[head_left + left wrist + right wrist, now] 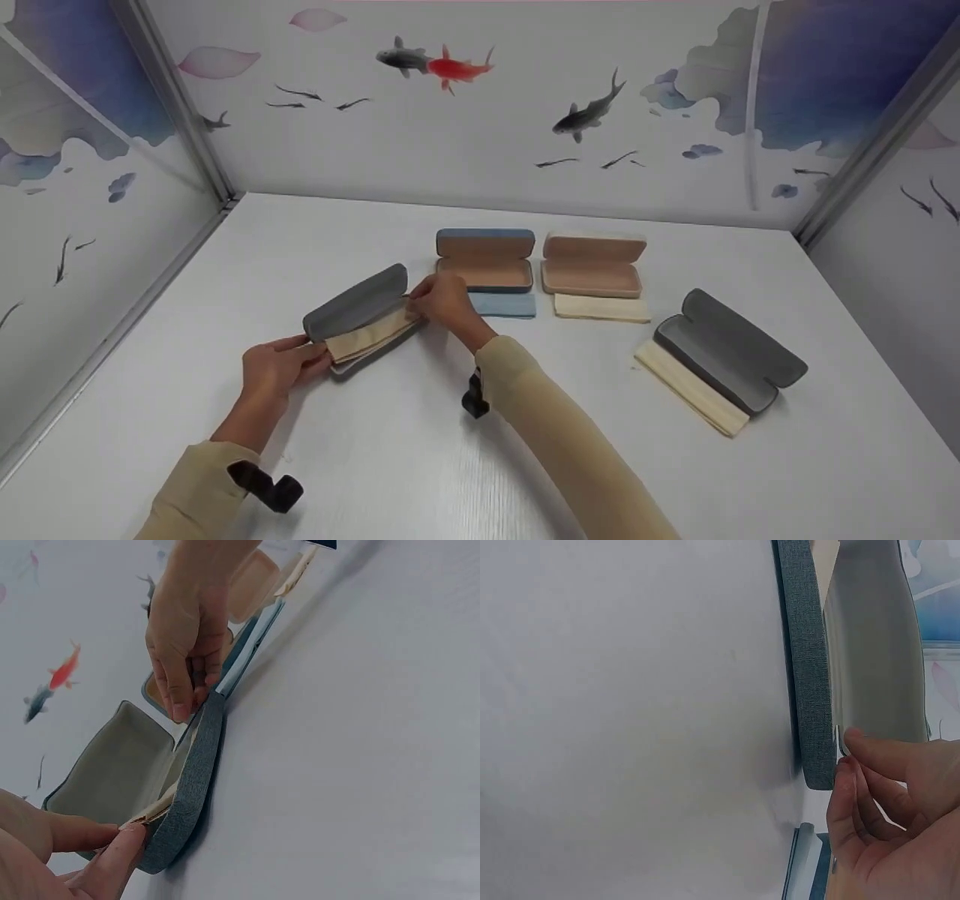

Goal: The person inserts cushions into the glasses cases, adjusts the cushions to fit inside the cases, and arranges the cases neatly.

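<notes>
We see a white surface [420, 457] enclosed by printed panels [510, 180], their pale ground bearing fish and leaf motifs. 2 sleeved arms reach across it, the right sleeve [570, 431] showing at greater length than the left sleeve [196, 487].

4 hinged cases lie on the surface, all with lids raised. At left, set aslant, is the left grey case [360, 300] (its outside reads blue-grey in the wrist views). The right grey case [720, 356] lies well apart at far right, also aslant. Between them, nearer the back, the blue case [486, 247] and the white case [592, 277] stand side by side, both lined in pinkish tan.

At the left grey case we find both hands. The left hand [274, 365] pinches the cream cloth [371, 335] at its left end, thumb and forefinger close together by the rim. The right hand [448, 300] narrows to a pinch on the same cloth at its right end (the exact grip is partly hidden). The cream cloth lies lengthwise along the base, below the raised lid.

3 further folded cloths lie on the surface: a pale yellow cloth [690, 390] along the right grey case, an ivory cloth [600, 308] before the white case, and a blue cloth [506, 305] before the blue case, partly behind the right arm. Smallest, we note 2 black wrist devices [264, 487].
</notes>
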{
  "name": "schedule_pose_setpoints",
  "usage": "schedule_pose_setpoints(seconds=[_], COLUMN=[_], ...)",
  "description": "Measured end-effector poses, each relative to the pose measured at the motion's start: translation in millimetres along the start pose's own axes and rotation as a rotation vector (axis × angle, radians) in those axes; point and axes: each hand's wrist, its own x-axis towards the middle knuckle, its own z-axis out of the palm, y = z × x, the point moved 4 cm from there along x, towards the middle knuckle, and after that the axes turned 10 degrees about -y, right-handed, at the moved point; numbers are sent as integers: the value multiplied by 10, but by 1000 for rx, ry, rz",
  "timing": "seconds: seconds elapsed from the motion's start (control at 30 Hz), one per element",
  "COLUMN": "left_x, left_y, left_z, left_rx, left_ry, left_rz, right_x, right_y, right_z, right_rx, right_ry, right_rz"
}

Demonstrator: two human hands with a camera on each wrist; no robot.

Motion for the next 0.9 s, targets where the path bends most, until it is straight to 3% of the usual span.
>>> schedule_pose_setpoints(seconds=[0.1,0.3,0.4,0.6,0.77,0.9], left_x=[-21,-67,-65,-28,13,19], left_y=[17,87,138,192,211,212], left_z=[-26,-102,-99,6,70,94], left_rx=[16,132,166,175,189,203], left_ry=[4,44,1,-166,-189,-196], left_rz=[4,-20,-82,-204,-221,-198], right_x=[-3,-11,0,40,71,89], right_y=[-21,-117,-174,-234,-254,-256], right_z=[-44,-141,-154,-101,-13,56], right_rx=[-3,59,79,103,65,70], right_ry=[29,53,50,30,-9,-12], right_rz=[-21,39,44,59,69,81])
